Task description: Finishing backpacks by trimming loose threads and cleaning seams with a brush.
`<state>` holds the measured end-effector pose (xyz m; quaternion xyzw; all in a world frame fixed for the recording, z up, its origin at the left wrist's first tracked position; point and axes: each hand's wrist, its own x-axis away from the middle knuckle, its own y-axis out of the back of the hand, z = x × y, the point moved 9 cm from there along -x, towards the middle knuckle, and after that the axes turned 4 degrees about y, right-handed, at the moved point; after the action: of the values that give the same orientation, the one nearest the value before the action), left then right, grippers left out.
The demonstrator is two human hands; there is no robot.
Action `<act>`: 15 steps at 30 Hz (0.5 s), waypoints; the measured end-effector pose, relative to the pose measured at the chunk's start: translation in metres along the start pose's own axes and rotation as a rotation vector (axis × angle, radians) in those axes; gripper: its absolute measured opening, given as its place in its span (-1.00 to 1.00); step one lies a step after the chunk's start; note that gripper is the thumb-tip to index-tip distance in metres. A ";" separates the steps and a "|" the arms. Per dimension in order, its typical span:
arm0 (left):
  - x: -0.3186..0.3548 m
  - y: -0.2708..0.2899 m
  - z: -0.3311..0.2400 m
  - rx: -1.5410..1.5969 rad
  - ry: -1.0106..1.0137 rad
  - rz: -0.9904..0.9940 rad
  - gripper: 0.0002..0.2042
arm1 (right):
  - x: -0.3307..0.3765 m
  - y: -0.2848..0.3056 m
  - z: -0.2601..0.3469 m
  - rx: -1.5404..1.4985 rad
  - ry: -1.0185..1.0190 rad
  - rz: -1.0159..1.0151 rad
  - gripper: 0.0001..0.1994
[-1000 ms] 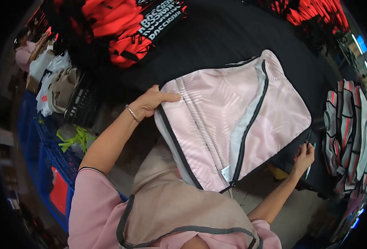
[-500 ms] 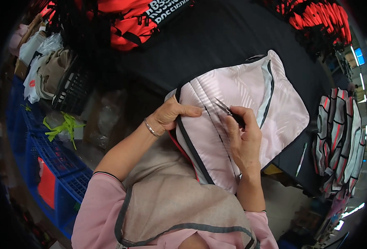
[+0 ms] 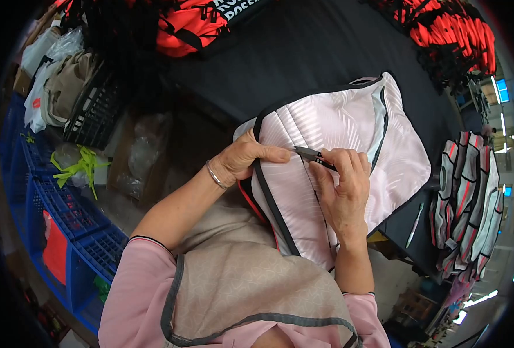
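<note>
A pale pink, shiny fabric bag (image 3: 402, 153) with black edging lies over the near edge of the table and toward my lap. My left hand (image 3: 245, 156) grips its left edge, thumb flat on top and fingers underneath, out of sight. In my right hand (image 3: 347, 188) are small thread snips (image 3: 310, 154) with dark handles, held between thumb and fingers. Their blades look closed together, and the tip is at the dark seam line just beside my left thumb. Near the bag's far right side, a curved black-bound opening shows a pale lining.
Black cloth covers the table (image 3: 257, 72), with red and black bags (image 3: 454, 43) piled at its far side. Right of the bag lie a toothbrush (image 3: 415, 225) and stacked grey bags (image 3: 466, 203). On the left are blue crates (image 3: 71, 206) and a black basket (image 3: 97, 113).
My right hand has brought the snips left, close to my left thumb. Their blades, apart before, now look closed. My left hand keeps its hold on the edge. The view has shifted slightly.
</note>
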<state>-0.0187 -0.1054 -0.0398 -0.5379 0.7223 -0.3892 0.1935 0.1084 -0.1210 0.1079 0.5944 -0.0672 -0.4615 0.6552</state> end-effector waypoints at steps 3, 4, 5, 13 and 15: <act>0.001 0.002 0.000 -0.015 0.013 -0.027 -0.62 | 0.003 0.000 -0.007 -0.039 0.002 0.017 -0.74; 0.001 0.001 0.000 -0.013 0.014 -0.028 -0.62 | 0.004 0.002 -0.008 -0.039 0.002 0.019 -0.74; 0.001 -0.001 -0.003 0.003 -0.002 -0.039 -0.63 | 0.005 0.006 -0.014 -0.125 -0.071 -0.003 -0.73; 0.000 0.006 0.001 -0.001 -0.003 -0.025 -0.67 | 0.005 -0.003 -0.010 -0.150 -0.049 0.006 -0.74; -0.001 0.007 0.002 -0.003 -0.014 -0.025 -0.67 | 0.004 -0.005 -0.010 -0.119 -0.057 0.011 -0.72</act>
<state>-0.0216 -0.1047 -0.0469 -0.5497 0.7147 -0.3869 0.1930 0.1146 -0.1162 0.0989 0.5406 -0.0617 -0.4777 0.6898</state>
